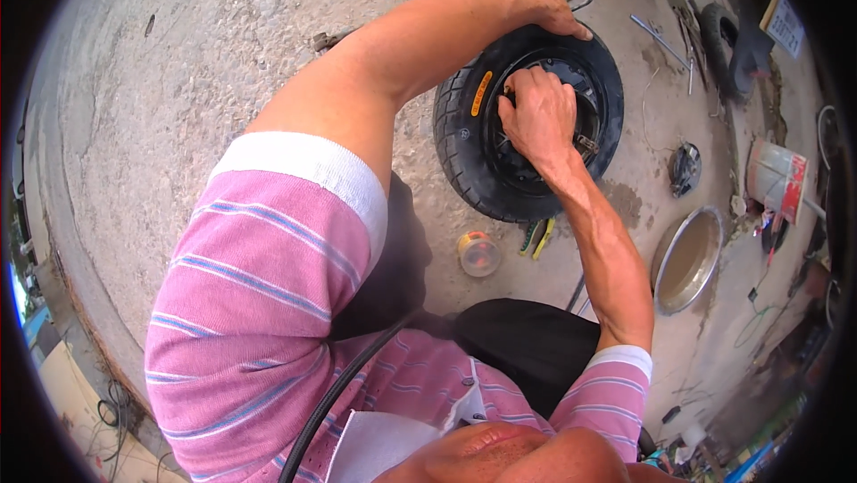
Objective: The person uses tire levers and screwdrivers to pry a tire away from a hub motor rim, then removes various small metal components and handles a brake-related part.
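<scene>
A black tyre on a wheel [465, 166] lies on its side on the concrete, with a yellow-orange label on its sidewall. My left hand [546, 12] grips the tyre's far edge, its thumb side and fingertips reaching over the rubber. Over the wheel's dark centre, my right hand [542, 115] has its fingers curled down and closed; whatever they pinch is hidden beneath them. Just below the near edge of the tyre are pliers [541, 238] with green and yellow handles. A small clear plastic tub [479, 255] with orange bits stands to their left.
A metal basin [659, 279] of murky water sits to the right. Beyond it are a white and red bucket [775, 181] and a dark round part [685, 170]. A metal bar tool [659, 40] and another tyre [714, 47] lie at the far right.
</scene>
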Motion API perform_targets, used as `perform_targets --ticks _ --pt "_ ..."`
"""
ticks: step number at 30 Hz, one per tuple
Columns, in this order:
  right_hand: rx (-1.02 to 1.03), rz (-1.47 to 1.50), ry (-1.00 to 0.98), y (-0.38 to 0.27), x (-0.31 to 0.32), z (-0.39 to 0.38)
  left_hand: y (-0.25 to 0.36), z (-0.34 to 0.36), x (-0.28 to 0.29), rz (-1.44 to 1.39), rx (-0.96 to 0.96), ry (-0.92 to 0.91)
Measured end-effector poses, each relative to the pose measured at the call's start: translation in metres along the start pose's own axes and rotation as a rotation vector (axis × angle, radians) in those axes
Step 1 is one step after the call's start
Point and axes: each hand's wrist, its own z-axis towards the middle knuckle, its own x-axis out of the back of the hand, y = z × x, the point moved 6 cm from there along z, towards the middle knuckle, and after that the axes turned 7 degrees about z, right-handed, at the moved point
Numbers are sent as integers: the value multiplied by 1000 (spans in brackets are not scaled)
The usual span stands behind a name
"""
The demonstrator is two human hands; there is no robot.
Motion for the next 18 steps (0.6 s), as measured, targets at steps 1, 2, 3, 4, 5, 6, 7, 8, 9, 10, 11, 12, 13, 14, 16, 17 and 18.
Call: perform_targets --ticks 1,2,3,4,5,6,7,8,9,10,11,12,13,14,16,17,18 --pt "62 6 42 -5 1 0 -2 0 1 -6 21 -6" --pt "124 13 84 -9 2 0 -4 -1 1 -12 44 -12" --pt "126 17 83 -8 0 0 -4 -1 2 -11 48 -13" --pt "157 30 88 -9 -1 0 -3 -2 2 -8 39 -18" --pt "187 43 93 -9 -3 -1 -2 -2 1 -4 30 -24" --pt "186 46 94 -6 -3 -1 0 -3 1 -1 31 -25" --pt "196 64 91 -3 -2 -2 3 -4 1 3 43 -15" --pt "204 81 90 1 -1 -3 7 -4 1 8 53 -7" --pt "200 87 100 3 0 -4 5 3 -2 19 52 -9" --pt "202 88 104 0 3 0 -1 13 -1 37 34 -17" --pt "201 87 110 -2 6 3 -4 22 -4 55 13 -26" --pt "206 90 92 1 6 4 -6 25 -7 29 -17 34" --pt "197 61 71 4 9 5 -8 25 -4 -6 -56 97" --pt "205 63 74 8 16 2 -4 24 -2 -15 -37 67" --pt "241 96 109 16 33 -6 -1 21 0 -3 -24 29" --pt "227 92 120 23 46 -9 -2 22 1 -13 8 18" --pt "254 122 149 28 62 -14 -8 20 3 -20 53 7"
